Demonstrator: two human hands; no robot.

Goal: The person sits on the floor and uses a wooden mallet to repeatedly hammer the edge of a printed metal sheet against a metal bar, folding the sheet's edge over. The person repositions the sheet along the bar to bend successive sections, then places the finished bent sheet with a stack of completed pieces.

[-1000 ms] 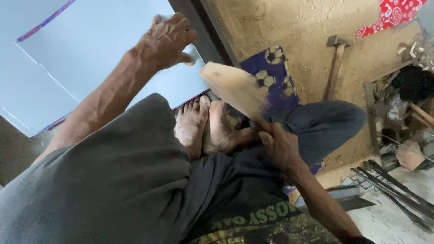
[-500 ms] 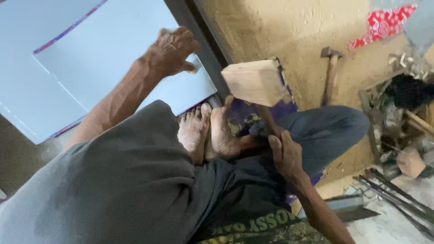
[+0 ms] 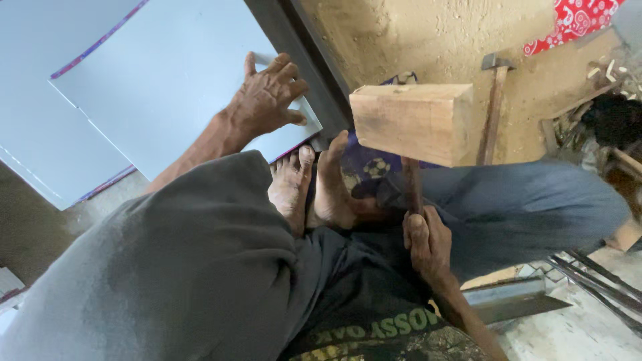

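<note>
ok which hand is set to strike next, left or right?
Right, likely. The right hand grips the handle of the wooden mallet, head raised above the feet. The left hand lies flat on the pale sheet beside the dark metal bar, steadying it.

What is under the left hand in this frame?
The left hand presses flat on the corner of a pale grey sheet, beside a dark metal bar. What lies beneath the sheet is covered.

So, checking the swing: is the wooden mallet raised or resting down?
Raised: the mallet head hangs above the feet, right hand gripping its handle.
</note>
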